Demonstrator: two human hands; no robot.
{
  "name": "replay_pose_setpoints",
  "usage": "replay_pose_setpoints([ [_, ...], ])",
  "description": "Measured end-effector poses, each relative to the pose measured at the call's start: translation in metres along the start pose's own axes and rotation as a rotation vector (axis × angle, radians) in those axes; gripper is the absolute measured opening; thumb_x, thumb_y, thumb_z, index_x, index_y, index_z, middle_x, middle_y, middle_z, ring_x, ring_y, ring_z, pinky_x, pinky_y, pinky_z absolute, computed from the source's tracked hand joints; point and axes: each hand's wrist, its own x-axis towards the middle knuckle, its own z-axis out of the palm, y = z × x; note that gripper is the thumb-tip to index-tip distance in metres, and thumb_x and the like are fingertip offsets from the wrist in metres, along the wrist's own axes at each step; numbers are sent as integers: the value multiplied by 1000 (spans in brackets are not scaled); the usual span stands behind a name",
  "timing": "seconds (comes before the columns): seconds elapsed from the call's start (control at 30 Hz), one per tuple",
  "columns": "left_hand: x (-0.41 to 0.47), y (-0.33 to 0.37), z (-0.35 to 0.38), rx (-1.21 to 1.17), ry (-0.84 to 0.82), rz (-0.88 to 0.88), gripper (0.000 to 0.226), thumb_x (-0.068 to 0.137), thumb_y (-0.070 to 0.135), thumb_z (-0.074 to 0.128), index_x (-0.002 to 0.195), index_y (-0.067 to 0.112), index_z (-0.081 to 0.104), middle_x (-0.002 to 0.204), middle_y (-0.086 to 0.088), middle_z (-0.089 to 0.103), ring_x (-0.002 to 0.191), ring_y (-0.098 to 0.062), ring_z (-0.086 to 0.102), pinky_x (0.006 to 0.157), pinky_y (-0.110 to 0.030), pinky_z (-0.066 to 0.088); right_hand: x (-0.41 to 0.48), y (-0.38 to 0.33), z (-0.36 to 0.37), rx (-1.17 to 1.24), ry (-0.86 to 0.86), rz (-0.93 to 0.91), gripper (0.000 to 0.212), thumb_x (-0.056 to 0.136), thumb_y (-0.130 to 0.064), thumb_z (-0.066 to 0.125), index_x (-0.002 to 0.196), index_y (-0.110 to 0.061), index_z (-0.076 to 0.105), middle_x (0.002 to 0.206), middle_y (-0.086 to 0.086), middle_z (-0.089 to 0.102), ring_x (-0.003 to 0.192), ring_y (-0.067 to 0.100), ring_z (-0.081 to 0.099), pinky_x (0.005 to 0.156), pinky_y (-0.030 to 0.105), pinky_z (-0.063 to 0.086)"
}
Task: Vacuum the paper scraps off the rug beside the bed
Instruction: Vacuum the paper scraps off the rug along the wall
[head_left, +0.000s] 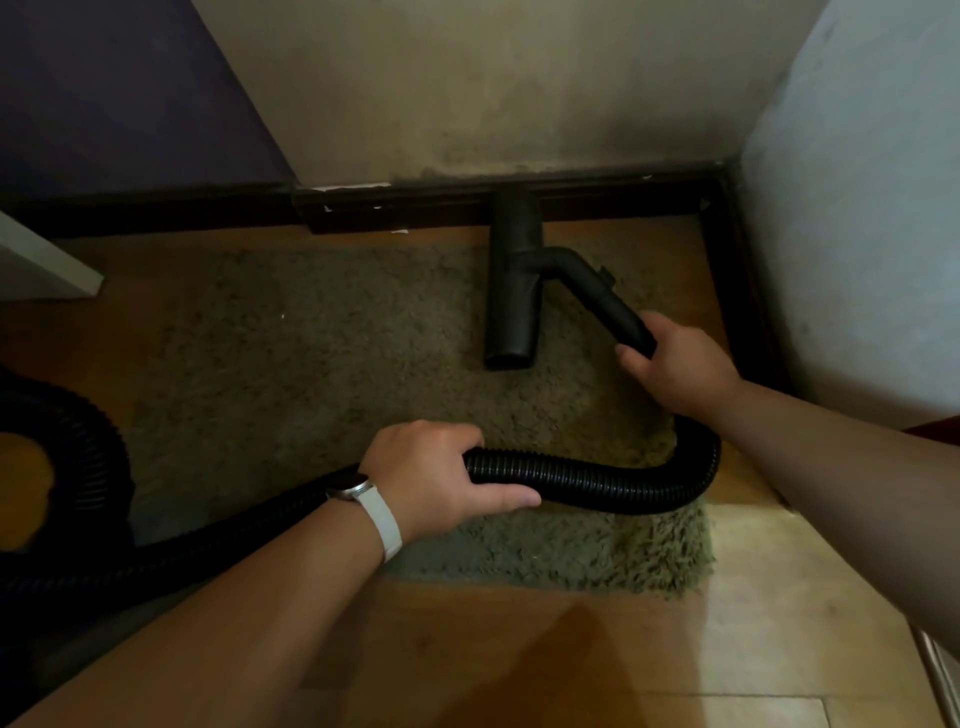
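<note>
Dim light falls on a wooden floor (597, 649) where a shaggy grey-brown rug (322, 364) is laid up against a dark skirting board (415, 205) and a pale wall, with what is taken to be the side of the bed (857, 208) rising at the right. On the rug's far right part the black nozzle (511, 291) is rested flat, its head lying lengthwise toward the skirting. The curved black wand (597, 291) behind it is gripped by the right hand (675, 364), whose fingers are clenched round its lower end. The ribbed black hose (597, 480) is looped from there back across the rug and is held by the left hand (441, 478), fingers wrapped over it and thumb laid along it; a pale watch (363, 499) is worn on that wrist. The step in hand is judged to be the sweeping of the rug itself, apparently well along, since few scraps can be found: a white fleck (282, 315) is seen on the pile at the left, and small white bits (399, 231) lie by the skirting. The next pass would call for the nozzle to be drawn leftward over those spots while slack is fed by the left hand. The vacuum's body is cut off at the left edge, the right fingers are mostly hidden behind the wand, and scraps sunk in the pile could not be made out in this gloom.
</note>
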Motion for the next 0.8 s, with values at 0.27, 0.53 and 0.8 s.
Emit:
replay_pose_setpoints([
  [0.27,16,15,-3,-60,1,-40,70,58,93,41,79,28,58,72,9,59,70,-9,58,64,-32,49,44,-18,-29,-181,-70,-132,29,95,-42,61,119,-29,53,81,-5,57,69,16,57,62,33,47],
  [0.53,10,-3,1,-14,-9,-9,78,52,97,37,80,27,59,72,9,59,68,-6,57,62,-28,47,18,2,4,-8,-132,91,31,97,-45,56,122,-26,55,93,0,62,82,20,63,75,39,56],
  [0.8,-19,-28,6,13,61,34,95,42,106,15,81,31,60,72,12,59,67,-1,56,65,-25,51,-5,-12,16,44,-108,150,32,97,-46,54,120,-23,56,91,1,62,81,20,63,67,34,54],
])
